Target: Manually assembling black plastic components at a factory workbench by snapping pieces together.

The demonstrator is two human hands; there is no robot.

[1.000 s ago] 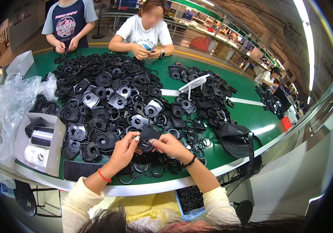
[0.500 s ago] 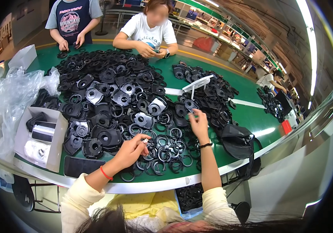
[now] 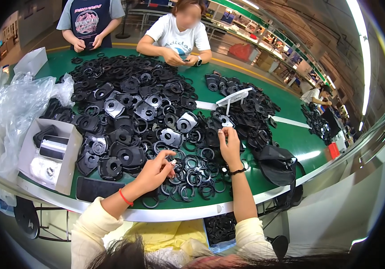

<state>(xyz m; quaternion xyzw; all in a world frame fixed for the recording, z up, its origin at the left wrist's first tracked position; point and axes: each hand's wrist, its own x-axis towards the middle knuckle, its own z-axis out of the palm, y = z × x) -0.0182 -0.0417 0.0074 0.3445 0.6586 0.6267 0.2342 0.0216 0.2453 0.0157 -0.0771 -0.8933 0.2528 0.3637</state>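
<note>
My left hand (image 3: pixel 155 172), with a red cord at the wrist, hovers above black rings (image 3: pixel 194 177) heaped near the table's front edge. Its index finger reaches forward while the others curl in. A small whitish bit (image 3: pixel 173 162) shows at the fingertips, too small to name. Farther right, my right hand (image 3: pixel 230 144) wears a dark band. Its thumb and fingers are pinched together at the edge of the black plastic parts (image 3: pixel 212 136); what lies between them is hidden. Left of the hands, black plates with round holes (image 3: pixel 129 155) form a large heap.
A white box (image 3: pixel 69 154) with parts and a dark phone (image 3: pixel 96 189) lie left, beside clear plastic bags (image 3: pixel 15 114). A black bag (image 3: pixel 277 165) sits at the right edge. A white stand (image 3: pixel 234 97) rises among the parts. Two people (image 3: pixel 174 40) work across the green table (image 3: pixel 264 96).
My left hand has moved slightly right, its index finger lifting outward. My right hand stays near the same parts, fingers drawn closer together. The whole view has shifted slightly.
</note>
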